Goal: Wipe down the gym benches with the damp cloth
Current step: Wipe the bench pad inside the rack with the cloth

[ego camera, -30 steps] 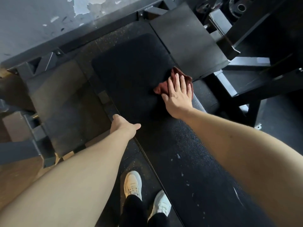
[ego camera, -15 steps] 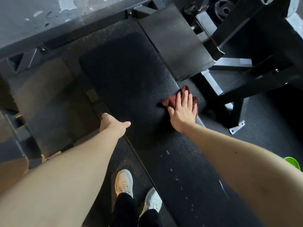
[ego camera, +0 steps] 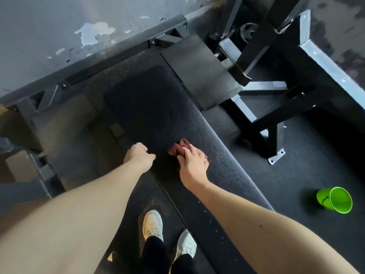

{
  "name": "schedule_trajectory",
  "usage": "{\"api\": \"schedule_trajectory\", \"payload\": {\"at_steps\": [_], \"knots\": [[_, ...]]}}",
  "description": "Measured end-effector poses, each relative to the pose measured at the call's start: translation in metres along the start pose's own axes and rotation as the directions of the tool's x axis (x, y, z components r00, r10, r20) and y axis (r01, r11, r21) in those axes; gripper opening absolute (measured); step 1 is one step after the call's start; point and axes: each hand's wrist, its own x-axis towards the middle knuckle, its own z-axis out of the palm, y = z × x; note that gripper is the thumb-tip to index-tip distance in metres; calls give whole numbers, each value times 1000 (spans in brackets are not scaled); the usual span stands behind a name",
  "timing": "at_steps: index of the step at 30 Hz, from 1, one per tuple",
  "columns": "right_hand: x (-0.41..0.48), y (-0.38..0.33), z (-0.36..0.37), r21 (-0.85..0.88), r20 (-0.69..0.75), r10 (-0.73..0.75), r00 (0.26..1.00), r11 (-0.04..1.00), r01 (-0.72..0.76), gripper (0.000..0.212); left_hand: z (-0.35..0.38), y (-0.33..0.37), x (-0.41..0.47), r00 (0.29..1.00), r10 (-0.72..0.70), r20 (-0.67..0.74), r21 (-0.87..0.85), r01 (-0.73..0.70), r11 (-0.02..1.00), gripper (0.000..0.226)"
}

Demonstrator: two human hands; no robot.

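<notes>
Cloth (ego camera: 178, 149), one, dark red, mid-frame on one black surface (ego camera: 154, 107), pressed under flat right hand (ego camera: 193, 165); left hand (ego camera: 139, 157) curled over surface's left edge. One green cup (ego camera: 334, 200) lower right, two white shoes (ego camera: 152, 224) below.

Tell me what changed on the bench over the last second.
The right hand, pressing the reddish-brown cloth, swept it from the right edge of the black padded bench leftward to mid-pad and nearer the person, close to the left hand. The left hand stayed on the bench's left edge. A green plastic cup on the floor came into view.
</notes>
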Motion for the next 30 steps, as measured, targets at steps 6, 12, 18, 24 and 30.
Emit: {"api": "schedule_trajectory", "payload": {"at_steps": [6, 12, 18, 24, 30], "knots": [[-68, -48, -66, 514, 137, 16, 990, 854, -85, 25, -40, 27, -59, 947, 225, 231, -83, -211, 974, 39], [-116, -77, -110, 615, 195, 83, 977, 766, -187, 23, -69, 41, -133, 877, 270, 397, 73, -323, 943, 44], [-169, -75, -151, 737, 323, 146, 935, 580, -345, 25, -81, 37, -217, 906, 274, 321, 35, -301, 953, 16], [-241, -31, -178, 631, 240, 25, 970, 755, -176, 62, -41, 10, -313, 950, 225, 216, -38, -222, 974, 23], [-308, 16, -201, 536, 214, -35, 976, 840, -88, 53, 17, -9, -398, 971, 192, 139, -163, -169, 972, 17]]}}
